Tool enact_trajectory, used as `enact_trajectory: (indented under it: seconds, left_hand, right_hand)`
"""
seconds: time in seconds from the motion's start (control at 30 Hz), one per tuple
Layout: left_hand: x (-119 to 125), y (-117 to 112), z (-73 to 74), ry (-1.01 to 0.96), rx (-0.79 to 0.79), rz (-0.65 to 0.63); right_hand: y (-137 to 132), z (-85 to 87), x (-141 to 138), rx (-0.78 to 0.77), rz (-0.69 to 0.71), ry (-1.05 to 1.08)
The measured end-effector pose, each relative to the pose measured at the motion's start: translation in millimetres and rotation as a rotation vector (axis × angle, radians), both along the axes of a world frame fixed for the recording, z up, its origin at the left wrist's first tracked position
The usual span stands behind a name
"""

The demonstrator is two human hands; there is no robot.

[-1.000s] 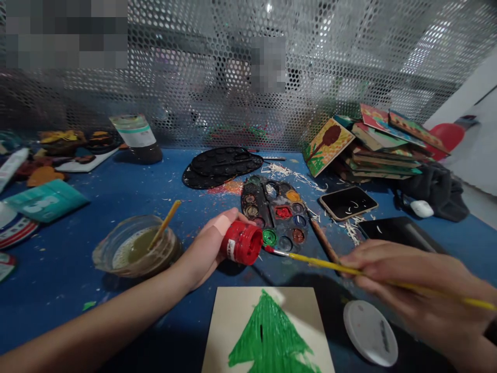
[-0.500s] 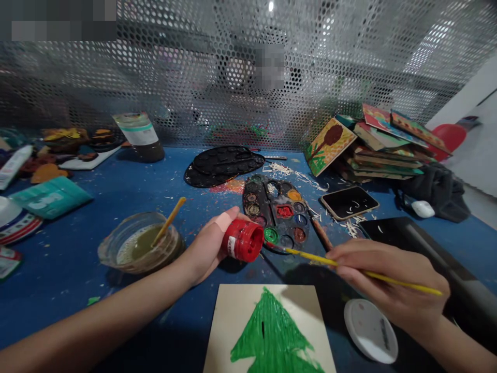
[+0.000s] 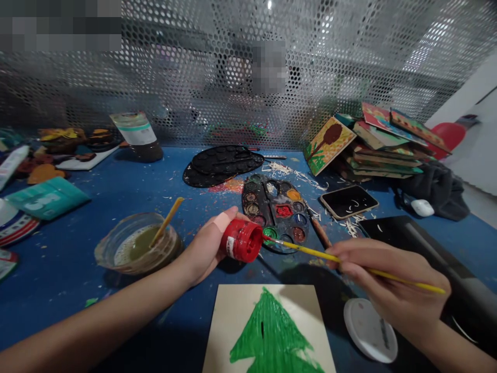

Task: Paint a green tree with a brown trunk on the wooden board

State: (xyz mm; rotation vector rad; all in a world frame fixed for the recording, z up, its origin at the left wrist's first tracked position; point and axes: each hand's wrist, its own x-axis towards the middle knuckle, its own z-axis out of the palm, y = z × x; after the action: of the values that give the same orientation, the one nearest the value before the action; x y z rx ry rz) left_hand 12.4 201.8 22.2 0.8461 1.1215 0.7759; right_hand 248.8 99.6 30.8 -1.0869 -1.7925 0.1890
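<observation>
My left hand (image 3: 212, 243) is wrapped round a red paint jar (image 3: 239, 241), tipped so its open mouth faces right. In my right hand (image 3: 392, 280) is a yellow paintbrush (image 3: 316, 252), pinched along its handle. Its red-wetted bristles are at the rim of the jar's mouth; whether they touch it I cannot tell. Below the jar lies a pale board (image 3: 225, 305) painted with a green tree (image 3: 272, 336), cut off by the lower edge of the view. A round white lid (image 3: 370, 331) rests under my right hand. Behind the brush sits a paint palette (image 3: 277, 241) with several colour wells.
At left stands a bowl of murky water (image 3: 135, 246) with a stick in it. Dark palettes (image 3: 221, 163), a phone (image 3: 349, 202) and a stack of painted boards (image 3: 384, 155) lie farther back. A black flat object (image 3: 404, 238) is at right. A perforated metal panel (image 3: 186, 67) closes the back.
The brush tip has moved slightly left and up, closer to the jar's mouth. My left hand and the jar have hardly moved. The view has shifted a little.
</observation>
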Motion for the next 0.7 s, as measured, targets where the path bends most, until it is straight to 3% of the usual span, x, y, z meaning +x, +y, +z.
enact_trajectory:
  seconds: [0.37,0.7]
  left_hand:
    - [-1.7,0.9,-1.6,-0.01,0.0,-0.02]
    - [-0.7,0.6,-4.5,0.024,0.035,-0.047]
  right_hand:
    - [3.8,3.6,-8.9,-0.188,-0.016,0.323]
    - [7.0,-1.6,-22.7,-0.273,-0.079,0.354]
